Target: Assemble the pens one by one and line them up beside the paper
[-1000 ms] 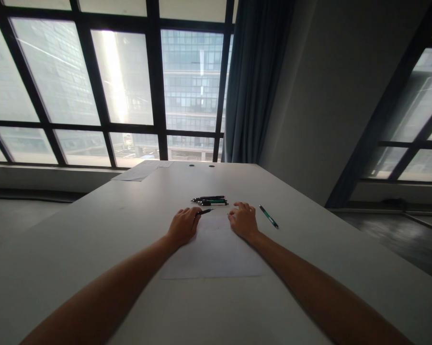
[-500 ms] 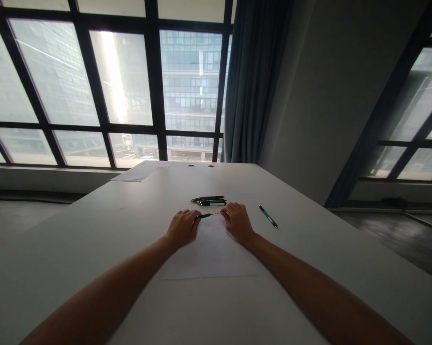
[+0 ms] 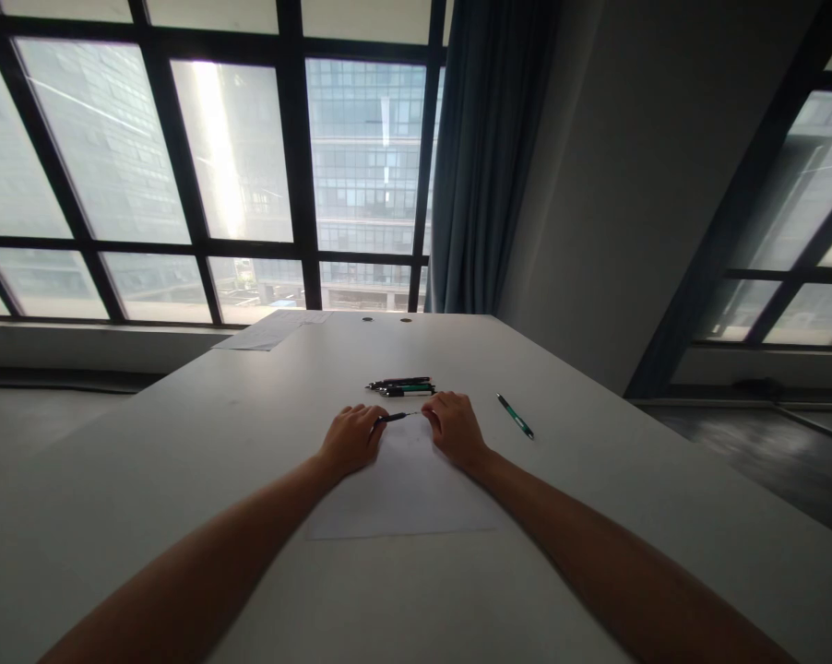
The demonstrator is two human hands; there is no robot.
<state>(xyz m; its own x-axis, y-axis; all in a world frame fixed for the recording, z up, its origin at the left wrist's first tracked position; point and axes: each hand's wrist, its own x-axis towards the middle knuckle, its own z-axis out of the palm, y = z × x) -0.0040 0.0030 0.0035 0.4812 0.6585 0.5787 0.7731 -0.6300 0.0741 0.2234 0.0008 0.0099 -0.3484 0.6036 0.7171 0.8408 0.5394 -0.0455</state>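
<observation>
My left hand (image 3: pixel 352 438) is closed around the rear of a dark pen barrel (image 3: pixel 394 418), which points right. At the barrel's front end shows a thin light piece (image 3: pixel 414 413), which looks like a refill. My right hand (image 3: pixel 456 430) pinches the far end of that piece between thumb and fingertips; its tip is hidden by the fingers. Both hands rest over a white sheet of paper (image 3: pixel 403 498). Just beyond them lies a group of several dark and green pens (image 3: pixel 402 386). A single green pen (image 3: pixel 515 416) lies to the right of my right hand.
The white table (image 3: pixel 416 599) stretches away toward the windows. Papers (image 3: pixel 264 331) lie at its far left edge, and two dark round fittings sit near the far end. A blue curtain (image 3: pixel 468 184) hangs behind the table, beside a grey wall.
My right hand has shifted very slightly left, toward the pen barrel, and a little less of the thin piece shows. My left hand and the loose pens have stayed put.
</observation>
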